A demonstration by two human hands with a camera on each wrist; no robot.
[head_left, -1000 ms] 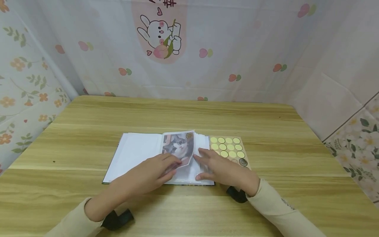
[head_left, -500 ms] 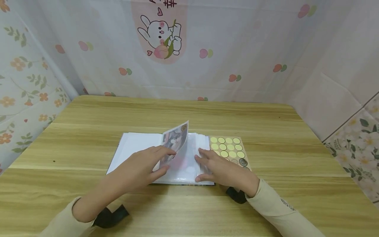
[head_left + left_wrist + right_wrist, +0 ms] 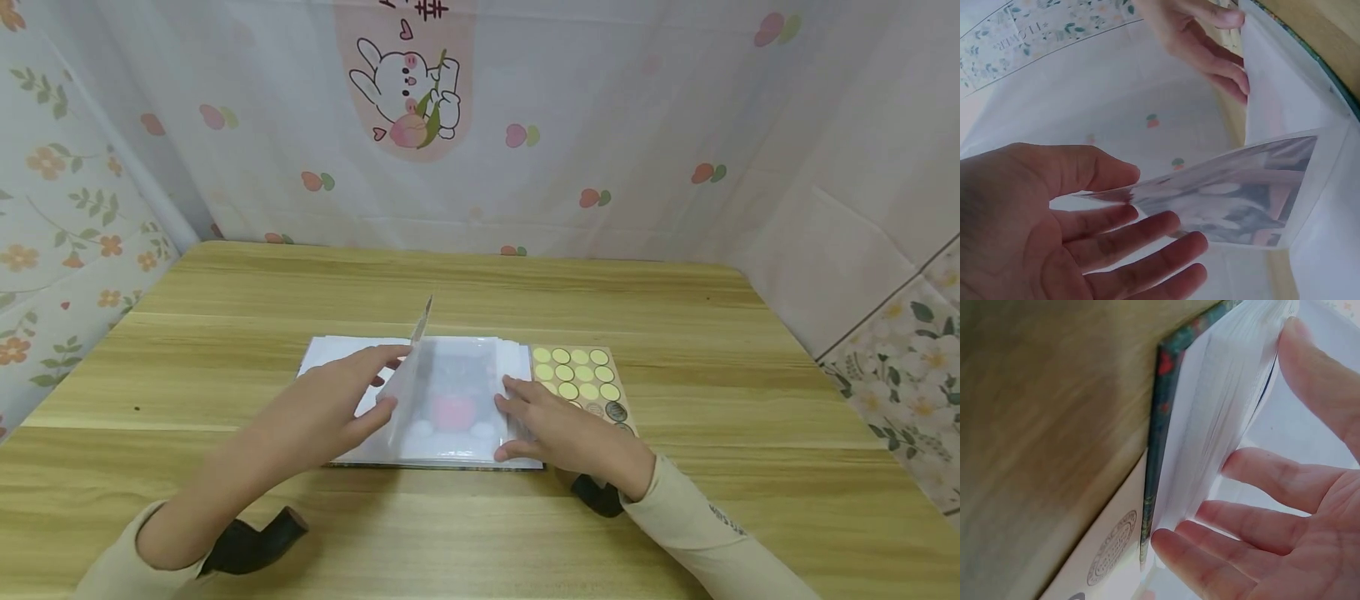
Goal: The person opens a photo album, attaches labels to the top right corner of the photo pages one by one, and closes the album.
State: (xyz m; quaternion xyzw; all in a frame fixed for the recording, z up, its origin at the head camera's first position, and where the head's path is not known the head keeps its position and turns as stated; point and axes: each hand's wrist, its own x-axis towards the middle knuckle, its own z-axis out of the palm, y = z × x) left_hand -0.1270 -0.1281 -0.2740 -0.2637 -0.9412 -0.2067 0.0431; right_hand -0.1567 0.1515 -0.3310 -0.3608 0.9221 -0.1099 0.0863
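Note:
A photo album (image 3: pixel 457 358) lies open on the table, its cover dark green and patterned. My left hand (image 3: pixel 330 408) pinches one clear-sleeved album page (image 3: pixel 1229 200) between thumb and fingers. That page stands nearly upright from the spine and carries a cat photo. Under it, a right-hand page shows a faint pink and grey picture through the plastic. My right hand (image 3: pixel 570 429) rests its spread, fairly straight fingers on the album's right edge. In the right wrist view, those fingertips touch the stacked page edges (image 3: pixel 1222 406) above the cover (image 3: pixel 1163 406).
A sheet of round yellow stickers (image 3: pixel 581 375) lies right of the album, partly behind the right hand. Black wrist straps (image 3: pixel 255 542) stick out below both wrists. Patterned curtains (image 3: pixel 562 100) hang behind the wooden table (image 3: pixel 465 292).
My left hand has moved left, lifting the cat-photo page from leaning right to nearly upright. More of the page beneath now shows. The right hand has stayed in place.

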